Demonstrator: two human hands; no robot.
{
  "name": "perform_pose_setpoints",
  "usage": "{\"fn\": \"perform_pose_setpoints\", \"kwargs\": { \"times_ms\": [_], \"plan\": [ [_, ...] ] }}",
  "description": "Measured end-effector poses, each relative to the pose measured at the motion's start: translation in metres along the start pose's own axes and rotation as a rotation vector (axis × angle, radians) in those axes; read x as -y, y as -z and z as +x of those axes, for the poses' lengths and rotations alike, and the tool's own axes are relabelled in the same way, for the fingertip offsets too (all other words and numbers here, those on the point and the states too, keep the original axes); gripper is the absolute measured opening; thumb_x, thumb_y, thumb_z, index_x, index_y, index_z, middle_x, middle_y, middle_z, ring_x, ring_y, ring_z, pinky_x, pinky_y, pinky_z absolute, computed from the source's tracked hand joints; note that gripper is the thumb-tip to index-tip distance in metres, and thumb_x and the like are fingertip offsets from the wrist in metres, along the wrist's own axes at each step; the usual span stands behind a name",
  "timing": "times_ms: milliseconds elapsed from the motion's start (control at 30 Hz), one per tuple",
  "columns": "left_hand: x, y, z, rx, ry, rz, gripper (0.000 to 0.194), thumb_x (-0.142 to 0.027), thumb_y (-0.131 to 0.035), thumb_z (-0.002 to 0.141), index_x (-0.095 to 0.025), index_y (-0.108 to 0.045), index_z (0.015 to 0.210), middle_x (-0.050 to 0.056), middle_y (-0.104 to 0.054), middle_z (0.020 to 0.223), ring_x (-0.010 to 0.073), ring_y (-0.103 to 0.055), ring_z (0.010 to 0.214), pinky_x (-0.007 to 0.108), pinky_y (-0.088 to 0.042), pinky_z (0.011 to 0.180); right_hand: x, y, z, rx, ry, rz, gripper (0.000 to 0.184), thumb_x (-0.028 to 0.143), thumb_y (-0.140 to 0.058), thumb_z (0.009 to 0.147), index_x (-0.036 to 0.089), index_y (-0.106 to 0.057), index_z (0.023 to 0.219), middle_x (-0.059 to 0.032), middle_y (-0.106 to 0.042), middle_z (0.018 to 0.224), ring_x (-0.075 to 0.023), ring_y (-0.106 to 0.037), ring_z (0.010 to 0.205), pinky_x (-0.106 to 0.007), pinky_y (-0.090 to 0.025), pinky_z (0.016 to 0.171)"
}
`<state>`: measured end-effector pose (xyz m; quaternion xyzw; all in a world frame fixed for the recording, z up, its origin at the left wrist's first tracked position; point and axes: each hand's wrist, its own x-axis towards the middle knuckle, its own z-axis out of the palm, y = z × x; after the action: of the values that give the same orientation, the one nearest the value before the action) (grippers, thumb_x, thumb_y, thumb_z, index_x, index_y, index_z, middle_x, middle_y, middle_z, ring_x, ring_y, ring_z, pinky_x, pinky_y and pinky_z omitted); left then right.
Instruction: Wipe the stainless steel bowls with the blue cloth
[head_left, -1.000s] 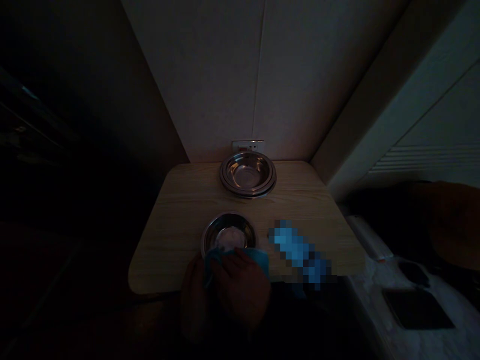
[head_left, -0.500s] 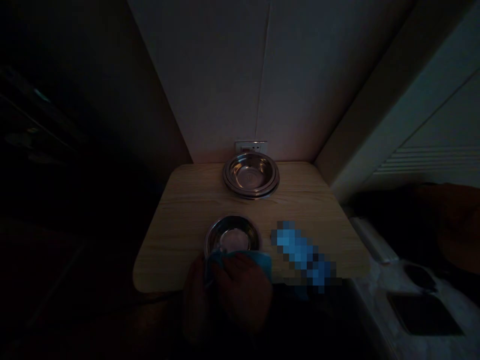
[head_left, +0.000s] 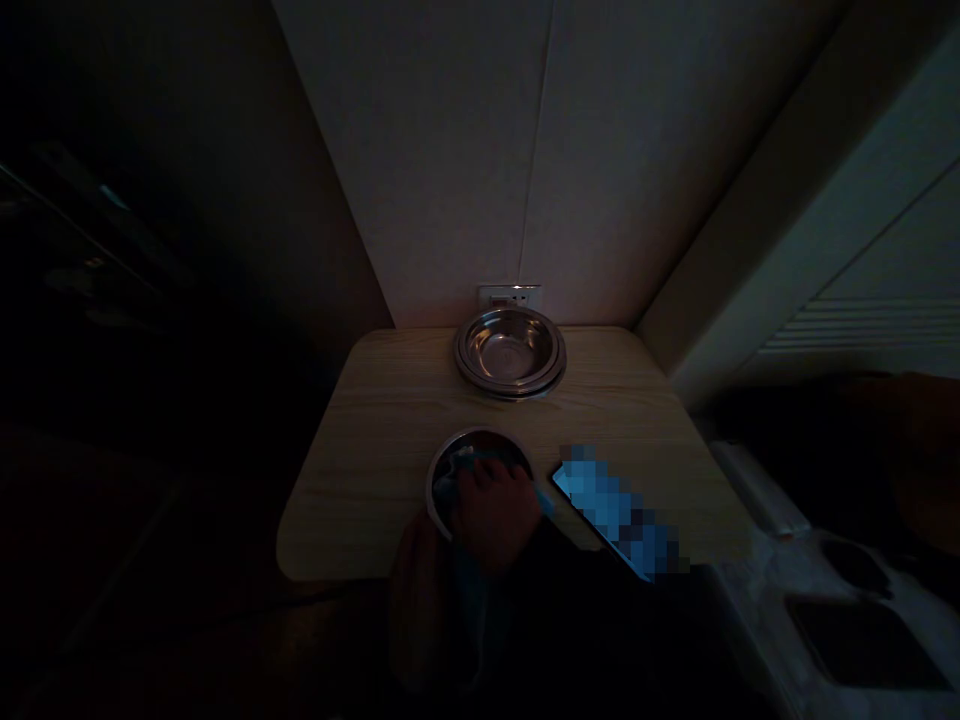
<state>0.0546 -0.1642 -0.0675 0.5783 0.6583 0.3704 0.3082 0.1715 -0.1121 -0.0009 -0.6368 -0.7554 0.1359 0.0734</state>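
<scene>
Here the right hand (head_left: 498,515) reaches into a bowl (head_left: 480,431), fingers (head_left: 493,471) clutching cloth (head_left: 448,485); left hand (head_left: 416,600), grip unclear.

Near bowl (head_left: 487,439): smooth shiny metal. Cloth (head_left: 450,481): matt, wrinkled. Stacked bowls (head_left: 510,357): glossy metal. Tabletop (head_left: 360,450): wood-grained, smooth.

Near bowl (head_left: 491,442): right hand (head_left: 499,515) and cloth (head_left: 448,488) hide most of its floor and nearest rim from us.
Cloth run: covered beneath the fingers; we lose its lower end in shadow.
Left hand (head_left: 416,590): too dark for us to separate its fingers.
Stacked bowls (head_left: 510,355): topmost blocks the insides below; we cannot count them.
Wall socket (head_left: 510,292): partly behind the stack, markings too small.
Phone (head_left: 619,510): pixelation blurs its screen; we read nothing.
Orange-brown item (head_left: 922,440): cut by right edge, unidentified.
</scene>
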Motion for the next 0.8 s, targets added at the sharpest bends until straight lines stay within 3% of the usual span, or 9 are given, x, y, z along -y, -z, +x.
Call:
{"fn": "perform_pose_setpoints", "kwargs": {
  "times_ms": [100,267,400,600,800],
  "plan": [
    [-0.005,0.0,0.003,0.033,-0.001,0.026,0.04,-0.022,-0.036,0.079,-0.017,-0.06,0.11,0.012,-0.059,0.121,0.0258,-0.053,0.113,0.042,-0.039,0.1,0.0,-0.001,0.001,-0.037,-0.035,0.002,0.028,0.028,-0.048,0.083,0.012,-0.06,0.103,-0.017,-0.062,0.109,-0.0288,-0.051,0.105,-0.045,-0.038,0.082],
    [-0.008,0.004,0.008,0.033,0.042,-0.024,0.035,-0.027,-0.044,0.078,-0.02,-0.062,0.107,0.011,-0.063,0.113,0.027,-0.056,0.108,0.042,-0.041,0.097,-0.008,0.007,-0.009,0.035,0.227,0.059,0.023,0.028,-0.045,0.086,0.02,-0.059,0.101,-0.0075,-0.066,0.101,-0.0228,-0.054,0.102,-0.039,-0.038,0.083],
    [-0.007,0.003,0.008,0.032,0.044,-0.034,0.04,-0.028,-0.045,0.077,-0.019,-0.06,0.112,0.012,-0.059,0.122,0.0292,-0.053,0.113,0.045,-0.038,0.099,-0.016,0.017,-0.017,0.12,0.286,0.012,0.02,0.029,-0.045,0.086,0.02,-0.06,0.094,-0.0063,-0.068,0.088,-0.0203,-0.06,0.086,-0.034,-0.04,0.076],
    [0.001,0.001,0.008,0.024,0.03,0.029,0.04,-0.028,-0.042,0.078,-0.016,-0.061,0.111,0.013,-0.06,0.119,0.0284,-0.056,0.109,0.045,-0.041,0.098,-0.008,0.006,-0.014,0.041,0.237,0.041,0.021,0.028,-0.046,0.085,0.019,-0.057,0.101,-0.0068,-0.067,0.095,-0.0227,-0.056,0.1,-0.037,-0.039,0.081],
    [0.0,0.001,0.007,0.03,-0.034,0.092,0.043,-0.023,-0.036,0.079,-0.013,-0.059,0.114,0.015,-0.054,0.127,0.0276,-0.051,0.117,0.043,-0.038,0.101,0.002,-0.002,0.001,-0.057,0.001,0.002,0.025,0.029,-0.049,0.082,0.013,-0.059,0.098,-0.015,-0.064,0.102,-0.0287,-0.053,0.1,-0.042,-0.041,0.079]
  ]
}}
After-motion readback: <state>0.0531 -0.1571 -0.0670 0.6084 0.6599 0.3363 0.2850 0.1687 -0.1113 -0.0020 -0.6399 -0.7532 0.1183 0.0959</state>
